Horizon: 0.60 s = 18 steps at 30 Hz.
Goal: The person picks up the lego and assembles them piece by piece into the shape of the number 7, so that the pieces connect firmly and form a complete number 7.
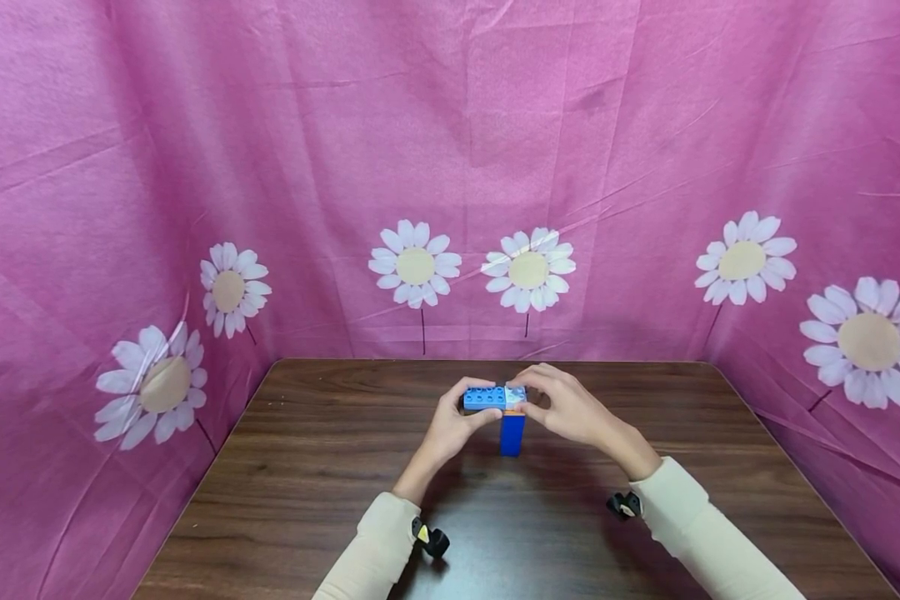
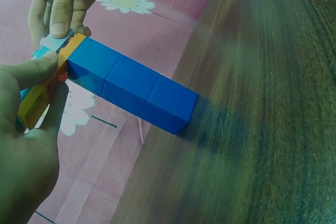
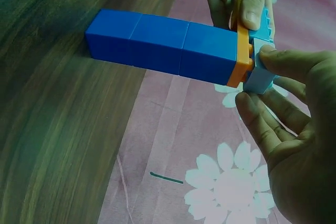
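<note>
A tower of dark blue blocks stands upright on the table. On its top lies a flat orange plate, which reaches out to the left. Above the plate sits a long light blue brick, gripped between the thumb and fingers of my left hand. My right hand pinches a small pale blue brick at the long brick's right end. Orange studs show in a narrow gap under the pale brick in the right wrist view. Fingers cover part of both upper bricks.
The brown wooden table ends at a pink curtain printed with white daisies, which surrounds it at the back and sides. A small black device is strapped at the left cuff, and another black device at the right.
</note>
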Tool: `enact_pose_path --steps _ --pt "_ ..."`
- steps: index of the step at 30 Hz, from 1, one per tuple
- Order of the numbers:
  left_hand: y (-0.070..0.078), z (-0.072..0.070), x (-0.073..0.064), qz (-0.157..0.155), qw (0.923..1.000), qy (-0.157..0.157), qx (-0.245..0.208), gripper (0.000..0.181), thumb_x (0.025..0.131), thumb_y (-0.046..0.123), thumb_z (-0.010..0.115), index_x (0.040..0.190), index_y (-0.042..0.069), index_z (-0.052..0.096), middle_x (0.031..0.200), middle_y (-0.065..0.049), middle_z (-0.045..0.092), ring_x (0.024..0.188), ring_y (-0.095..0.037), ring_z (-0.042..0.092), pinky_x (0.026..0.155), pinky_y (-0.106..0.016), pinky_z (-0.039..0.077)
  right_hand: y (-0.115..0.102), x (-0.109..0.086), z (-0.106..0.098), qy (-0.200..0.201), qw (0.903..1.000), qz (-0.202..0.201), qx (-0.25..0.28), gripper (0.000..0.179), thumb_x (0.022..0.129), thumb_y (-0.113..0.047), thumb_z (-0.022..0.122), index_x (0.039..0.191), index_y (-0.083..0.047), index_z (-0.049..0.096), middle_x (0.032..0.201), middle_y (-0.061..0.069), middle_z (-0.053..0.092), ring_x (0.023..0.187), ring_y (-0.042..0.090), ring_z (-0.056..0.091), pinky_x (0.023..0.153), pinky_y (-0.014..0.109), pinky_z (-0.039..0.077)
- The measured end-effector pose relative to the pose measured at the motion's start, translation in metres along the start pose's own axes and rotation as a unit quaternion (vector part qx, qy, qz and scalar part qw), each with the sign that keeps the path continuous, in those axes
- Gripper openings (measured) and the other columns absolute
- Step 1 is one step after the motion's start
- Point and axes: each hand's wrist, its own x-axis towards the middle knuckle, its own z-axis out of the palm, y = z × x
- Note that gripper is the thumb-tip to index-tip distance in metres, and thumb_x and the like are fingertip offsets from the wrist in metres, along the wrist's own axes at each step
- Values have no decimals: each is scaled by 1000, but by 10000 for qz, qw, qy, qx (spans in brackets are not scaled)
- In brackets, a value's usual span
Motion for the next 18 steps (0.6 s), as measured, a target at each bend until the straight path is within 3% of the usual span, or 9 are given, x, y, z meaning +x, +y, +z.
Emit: enact_pose_path --steps 3,7,11,18 --pt "-12 -1 2 9 10000 -1 -2 43 83 13 78 123 10 62 116 -10 66 94 -9 62 80 -21 53 -1 1 -2 -63 10000 34 48 31 86 -23 77 117 -23 69 108 -9 64 88 9 57 72 28 56" --pt "-18 -1 4 -25 10000 3 17 44 83 14 79 123 11 62 117 -9 66 96 -10 62 81 -22 53 -4 2 -4 -191 9997 120 105 30 85 -21 78 114 -24 70 105 -8 66 87 10 64 76 31 58" --pt "-7 0 2 -42 10000 -19 -4 43 84 7 76 124 6 61 119 -15 65 96 -8 61 81 -20 53 -7 3 -6 -313 9992 199 168 30 85 -20 78 114 -21 69 108 -5 67 89 9 68 80 35 59" --pt "12 -1 -1 -160 9997 -122 -116 43 85 5 75 124 -1 59 118 -18 65 94 -7 61 81 -20 53 -8 6 -7 -417 9989 201 99 29 85 -19 78 112 -20 69 109 -4 68 89 7 68 78 28 59"
